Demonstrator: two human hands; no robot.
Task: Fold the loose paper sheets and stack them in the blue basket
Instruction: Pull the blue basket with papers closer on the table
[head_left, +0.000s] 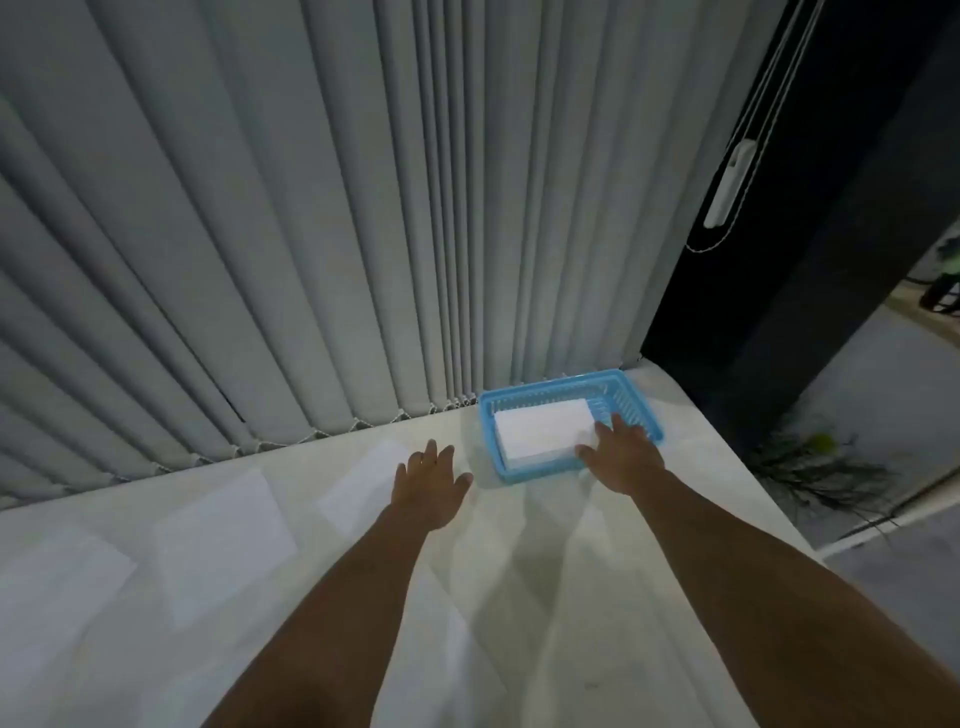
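A view from the person's head, looking down along two bare forearms over a pale, marble-patterned table (519, 613). At the table's far right, close against grey vertical blinds (311, 234), sits the blue basket (489, 431), a shallow slotted plastic tray. Inside it lies a neat white stack of folded paper (540, 428), filling most of the floor. The right hand (621, 457) reaches over the basket's near right corner with fingers stretched out and laid on the stack's corner, thumb at its near edge. It seems to be settling or squaring the top sheet, not gripping it. The left hand (431, 483) is spread wide and holds nothing, palm down just left of the basket, likely steadying the reach or free for the next sheet. Several loose paper sheets (223, 540) lie flat and unfolded on the table's left side, well apart from the basket, so folding work remains. A white blind-cord weight (727, 182) hangs at upper right.
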